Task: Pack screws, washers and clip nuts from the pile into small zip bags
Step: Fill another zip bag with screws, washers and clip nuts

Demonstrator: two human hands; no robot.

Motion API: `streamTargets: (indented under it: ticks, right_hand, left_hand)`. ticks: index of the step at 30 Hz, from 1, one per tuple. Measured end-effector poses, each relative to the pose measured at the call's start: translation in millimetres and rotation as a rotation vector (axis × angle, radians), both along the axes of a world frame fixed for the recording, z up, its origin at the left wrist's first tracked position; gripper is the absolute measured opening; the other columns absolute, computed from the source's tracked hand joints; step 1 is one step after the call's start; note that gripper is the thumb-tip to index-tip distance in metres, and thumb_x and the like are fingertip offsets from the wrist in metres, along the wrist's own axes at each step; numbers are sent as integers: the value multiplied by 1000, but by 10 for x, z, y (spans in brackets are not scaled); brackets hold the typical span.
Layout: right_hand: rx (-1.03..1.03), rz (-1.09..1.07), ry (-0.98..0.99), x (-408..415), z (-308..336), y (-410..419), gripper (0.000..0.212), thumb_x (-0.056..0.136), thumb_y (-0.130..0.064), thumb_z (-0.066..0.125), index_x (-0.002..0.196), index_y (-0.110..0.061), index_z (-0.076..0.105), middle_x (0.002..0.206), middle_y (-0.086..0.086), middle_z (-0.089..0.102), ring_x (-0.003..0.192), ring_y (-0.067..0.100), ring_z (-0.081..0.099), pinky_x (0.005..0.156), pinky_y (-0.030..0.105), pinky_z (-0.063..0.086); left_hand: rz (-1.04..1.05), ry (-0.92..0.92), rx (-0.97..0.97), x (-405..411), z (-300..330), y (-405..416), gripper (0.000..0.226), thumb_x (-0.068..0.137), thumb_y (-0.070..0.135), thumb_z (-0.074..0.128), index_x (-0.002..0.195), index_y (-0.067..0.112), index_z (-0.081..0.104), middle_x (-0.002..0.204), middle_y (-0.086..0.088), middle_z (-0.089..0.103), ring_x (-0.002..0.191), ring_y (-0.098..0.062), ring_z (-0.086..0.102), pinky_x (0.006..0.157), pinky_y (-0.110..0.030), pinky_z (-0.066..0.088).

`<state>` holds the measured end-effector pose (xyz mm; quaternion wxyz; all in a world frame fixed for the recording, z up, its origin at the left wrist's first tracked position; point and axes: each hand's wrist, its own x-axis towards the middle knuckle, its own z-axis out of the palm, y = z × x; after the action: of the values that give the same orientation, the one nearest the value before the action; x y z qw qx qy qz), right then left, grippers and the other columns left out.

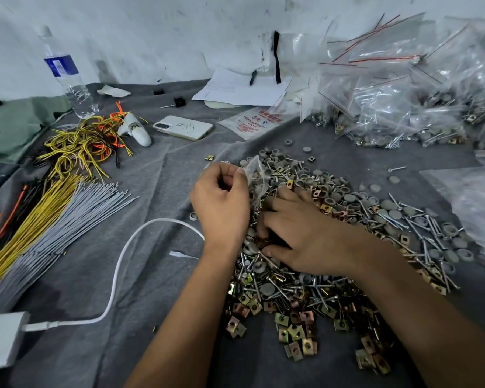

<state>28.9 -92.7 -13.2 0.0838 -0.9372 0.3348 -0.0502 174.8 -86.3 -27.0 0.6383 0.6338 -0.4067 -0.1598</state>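
- Left hand (pixel 221 203), center of the frame, fingers curled, pinching a small clear zip bag (pixel 254 170) by its top edge, right over the near edge of the pile.
- Right hand (pixel 294 233) is knuckles-up on the pile (pixel 333 247), fingers curled down into the hardware; can't tell if it's actually got anything.
- The pile of screws, grey washers and brassy clip nuts spreads from center to lower right on the grey cloth (pixel 151 275).
- Filled bags (pixel 403 107) are heaped upper right.
- Phone (pixel 183 127), water bottle (pixel 67 77) and cable ties (pixel 53 214) sit off to the left.
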Motion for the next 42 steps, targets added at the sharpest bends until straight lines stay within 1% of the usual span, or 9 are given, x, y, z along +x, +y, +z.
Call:
streamTargets:
  ticks: [3,7,11,17,22,29,33,37,42]
  right_hand:
    - [7,-56,-29,-14,7,-38,20,94,-32,65,98,-35,46,100,-17,47,107,8,36,106,36,22]
    - [-30,-90,-1,-8,-12,-61,21,92,-43,66,99,-33,50,93,-18,47,104,11,41,99,37,21]
    - [-90,-116,26,69,-29,-21,35,89,-59,64,112,-35,54,104,-12,55,113,16,46,102,43,27]
    - [-124,-8,-44,150,-83,28,36,94,-51,61,124,-31,59,123,-9,56,122,17,43,104,44,27]
    - [-133,1,-142,97,-119,-25,32,103,-47,43,113,-23,62,111,-10,55,111,13,43,102,38,28]
    - [-106,-67,-424,-98,-41,-176,15,93,-34,65,89,-20,67,86,-12,52,88,9,45,77,24,33]
    - [-140,-243,-406,-140,-69,-272,36,91,-53,57,100,-22,72,99,-7,62,103,12,48,87,32,38]
    - [-238,-418,-180,-133,-57,-372,38,100,-27,59,138,-20,60,138,1,57,132,25,40,111,47,38]
    - [-197,-500,-250,-135,-55,-412,26,93,-23,72,118,-16,72,119,6,66,117,26,51,103,43,43]
  left_hand:
    - [2,15,1,11,14,0,19,92,8,65,75,16,67,62,10,59,57,-2,50,59,-23,41]
    - [-5,17,6,5,27,6,20,92,8,66,74,18,66,62,10,59,57,-2,51,59,-24,41]
    - [2,10,8,22,23,4,19,92,10,66,75,18,67,64,7,61,60,-7,53,61,-29,44]
    - [12,-1,13,30,12,-1,24,92,11,66,71,23,64,62,11,60,57,-1,51,57,-18,40]
    - [20,18,-1,27,5,-21,25,92,9,66,72,24,64,61,12,59,57,0,51,58,-18,40]
    - [3,38,-18,31,-6,-22,21,93,10,66,75,20,66,63,9,60,58,-4,51,58,-24,41]
    - [-6,47,-16,34,0,-12,19,94,11,65,76,19,66,64,8,60,59,-6,52,57,-26,43]
    - [-11,59,-15,32,13,-2,21,94,10,65,76,20,66,63,9,60,58,-8,52,55,-31,46]
    - [-19,77,-7,42,17,10,19,94,9,63,77,18,66,65,5,61,64,-16,58,68,-52,60]
